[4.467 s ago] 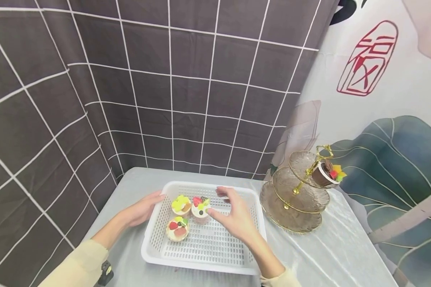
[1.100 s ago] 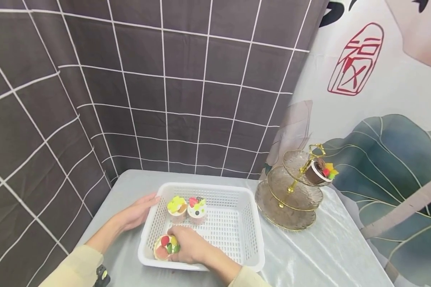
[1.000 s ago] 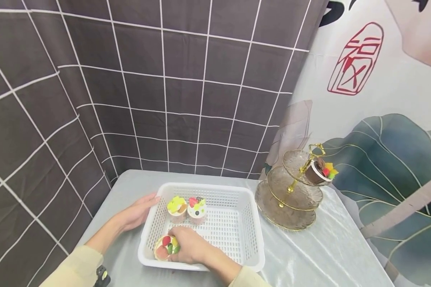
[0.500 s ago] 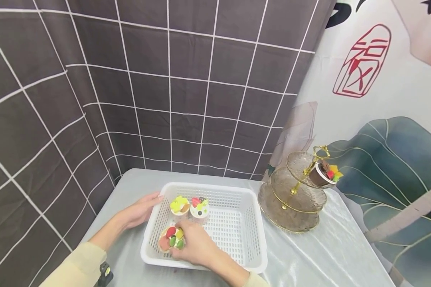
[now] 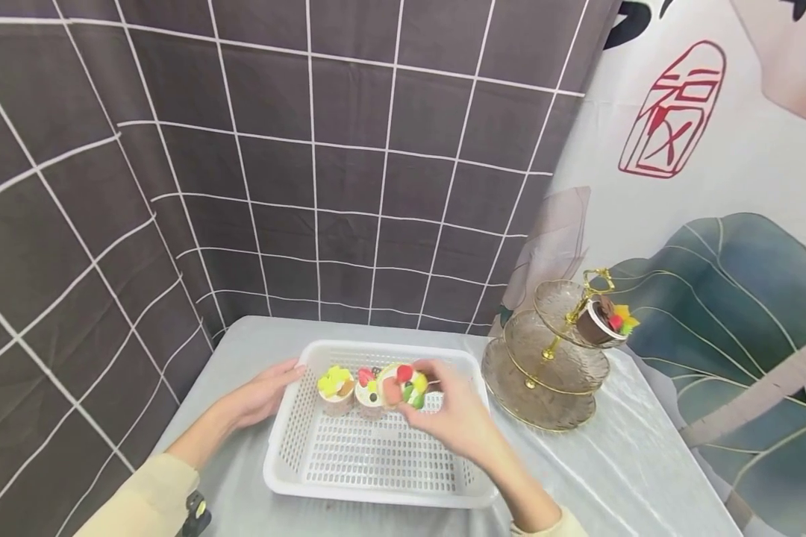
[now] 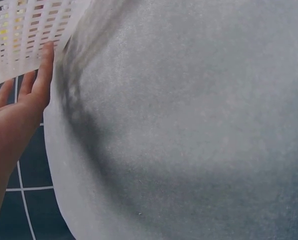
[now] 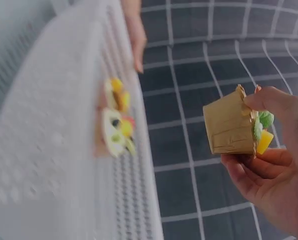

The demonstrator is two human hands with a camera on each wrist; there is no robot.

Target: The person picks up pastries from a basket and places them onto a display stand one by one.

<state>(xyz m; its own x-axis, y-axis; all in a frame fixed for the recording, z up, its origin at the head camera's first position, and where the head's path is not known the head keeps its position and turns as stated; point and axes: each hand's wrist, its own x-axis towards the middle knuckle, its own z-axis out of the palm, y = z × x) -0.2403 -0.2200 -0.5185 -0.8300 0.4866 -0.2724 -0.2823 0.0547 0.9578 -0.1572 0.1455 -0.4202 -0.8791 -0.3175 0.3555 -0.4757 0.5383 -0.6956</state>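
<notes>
My right hand [image 5: 458, 414] pinches a fruit-topped cupcake [image 5: 396, 389] by its rim, between thumb and fingers. In the right wrist view its brown paper cup [image 7: 229, 124] is tipped sideways, with green and yellow fruit toward the palm. It is lifted over the white plastic basket [image 5: 376, 495]. Inside the basket, toward the back left, sit a yellow-topped cupcake [image 5: 336, 382] and a strawberry-topped cupcake [image 5: 368, 397], partly covered by the held one in the head view. My left hand [image 5: 263, 394] rests its straightened fingers [image 6: 45, 75] against the basket's left wall.
Right of the basket stands a three-tier glass cake stand [image 5: 544, 406] with gold rims and handle. A chocolate cupcake [image 5: 592, 328] lies tilted on its top tier. A silvery cloth [image 5: 544, 470] covers the table; a dark grid curtain [image 5: 349, 186] hangs behind.
My right hand took hold of the fruit-topped cupcake at the basket's front left, then lifted it up, back and to the right. The left hand stays at the basket's side.
</notes>
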